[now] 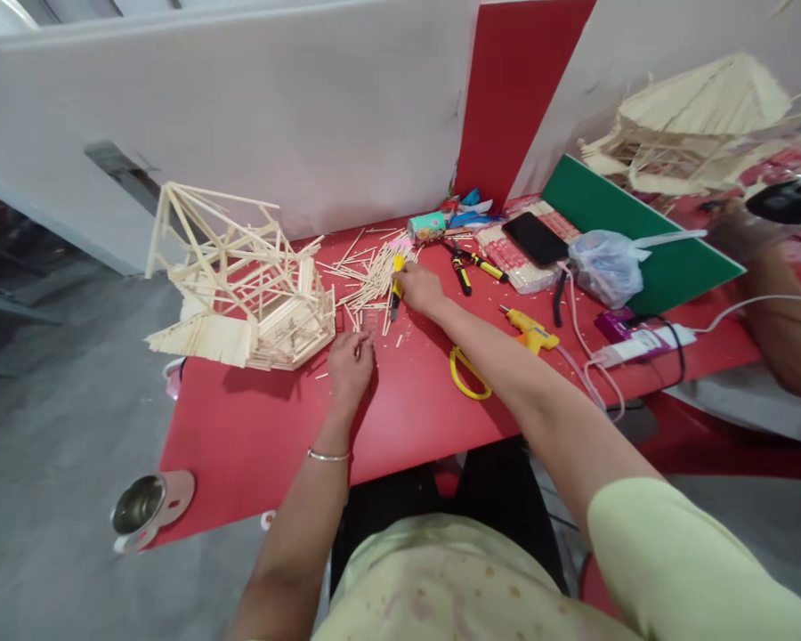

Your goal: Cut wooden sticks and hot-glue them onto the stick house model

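Observation:
My right hand (419, 289) is closed around a yellow and black utility knife (396, 283), held at the near edge of a heap of thin wooden sticks (367, 271) on the red table (267, 427). My left hand (349, 367) rests on the table closer to me, its fingertips pinched on a few short sticks (368, 322). A half-built stick house model (240, 289) stands just left of both hands.
Yellow scissors (465, 374), a yellow glue gun (530, 331), pliers (471, 263), a phone (535, 237), a plastic bag (606, 265) and a power strip (644, 345) lie to the right. A steel cup (139, 507) sits at the near left corner. Another person's arm (784, 312) is far right.

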`<state>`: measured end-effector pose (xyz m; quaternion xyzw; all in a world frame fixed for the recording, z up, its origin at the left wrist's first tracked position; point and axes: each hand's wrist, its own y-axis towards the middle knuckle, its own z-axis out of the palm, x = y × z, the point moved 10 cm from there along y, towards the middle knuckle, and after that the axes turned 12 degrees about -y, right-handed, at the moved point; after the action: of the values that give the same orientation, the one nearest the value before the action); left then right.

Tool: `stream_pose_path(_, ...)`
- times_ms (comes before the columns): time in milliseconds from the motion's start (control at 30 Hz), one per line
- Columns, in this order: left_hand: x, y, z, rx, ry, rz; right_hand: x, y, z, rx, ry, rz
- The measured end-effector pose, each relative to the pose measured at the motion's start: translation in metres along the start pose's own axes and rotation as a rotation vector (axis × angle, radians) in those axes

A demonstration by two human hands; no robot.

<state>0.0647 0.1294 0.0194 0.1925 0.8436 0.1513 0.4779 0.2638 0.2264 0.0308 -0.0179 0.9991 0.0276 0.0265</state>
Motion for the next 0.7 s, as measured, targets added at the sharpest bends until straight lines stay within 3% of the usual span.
stream_pose_path(200,-0.019,-0.002,0.004,-0.013,0.154,0.097,0.016,0.022,0.001,-0.073,-0.104,-0.179)
stream_pose_path(400,-0.022,-0.002,0.011,0.053,0.190,0.011,0.017,0.013,0.004,-0.107,-0.178,-0.319)
stream_pose_path(600,-0.010,-0.001,0.005,0.069,0.316,-0.115,0.009,0.002,-0.008,-0.135,-0.220,-0.338)
stream_pose_path(700,-0.008,-0.003,0.005,0.098,0.338,-0.155,-0.007,-0.002,-0.021,-0.179,-0.225,-0.280)
